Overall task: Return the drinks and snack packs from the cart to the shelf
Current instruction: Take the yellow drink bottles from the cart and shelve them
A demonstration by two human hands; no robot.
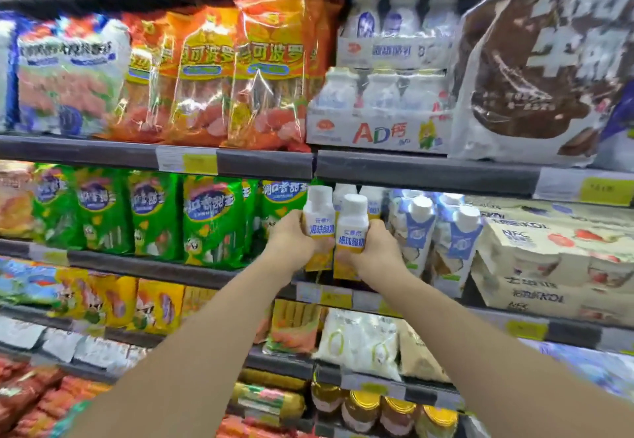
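My left hand (pixel 291 244) grips a white-and-yellow yogurt drink bottle (pixel 319 218) with a white cap. My right hand (pixel 372 250) grips a second bottle of the same kind (pixel 351 228), held side by side with the first. Both bottles are upright at the front of the second shelf (pixel 308 292), just ahead of more bottles of this kind (pixel 372 199) standing further back. The cart is out of view.
Green snack bags (pixel 212 218) fill the shelf to the left of the bottles; blue-and-white cartons (pixel 417 228) and boxed drink packs (pixel 549 259) stand to the right. The shelf above holds orange sausage packs (pixel 267 74), AD milk multipacks (pixel 380 108) and a big brown-and-white bag (pixel 538 60). Lower shelves carry jars and packets.
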